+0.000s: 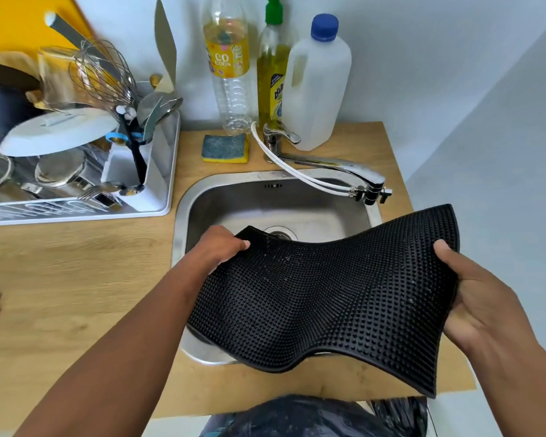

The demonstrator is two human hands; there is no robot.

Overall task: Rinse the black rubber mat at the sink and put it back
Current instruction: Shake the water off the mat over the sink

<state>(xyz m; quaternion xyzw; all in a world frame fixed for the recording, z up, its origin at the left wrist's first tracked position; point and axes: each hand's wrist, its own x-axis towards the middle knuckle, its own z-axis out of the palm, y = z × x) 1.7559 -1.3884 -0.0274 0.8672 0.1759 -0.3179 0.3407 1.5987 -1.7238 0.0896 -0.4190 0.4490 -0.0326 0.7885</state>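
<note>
1. A black rubber mat covered in small raised nubs [322, 298] is held in the air over the front of a stainless steel sink [183, 216], sagging in waves between two bare hands.
2. The left hand [221, 247] pinches the mat's far left corner, fingers curled closed over its edge. The right hand [473, 298] clamps the mat's right edge – thumb on top, fingers underneath.
3. The sink basin holds no dishes; its round drain [278, 232] shows just beyond the mat. A chrome tap [334, 167] reaches over the basin's back right corner, with two thin white hoses [297, 175] running along it.
4. A white plastic dish rack [158, 171] left of the sink is crowded: a white lid [57, 130], a wire whisk [104, 70], metal bowls and cutlery.
5. Behind the sink, against the pale wall, stand a clear bottle with a yellow label [227, 61], a green-capped bottle of yellow liquid [273, 67] and a white jug with a blue cap [319, 83]. A yellow sponge with a blue-green scouring top [224, 148] lies in front of them.
6. The light wooden counter [76, 272] is bare to the left of the sink – the widest open stretch. To the right it ends close beside the basin, near the wall.
7. Below the counter's front edge sits a dark plastic bag [312, 417].
</note>
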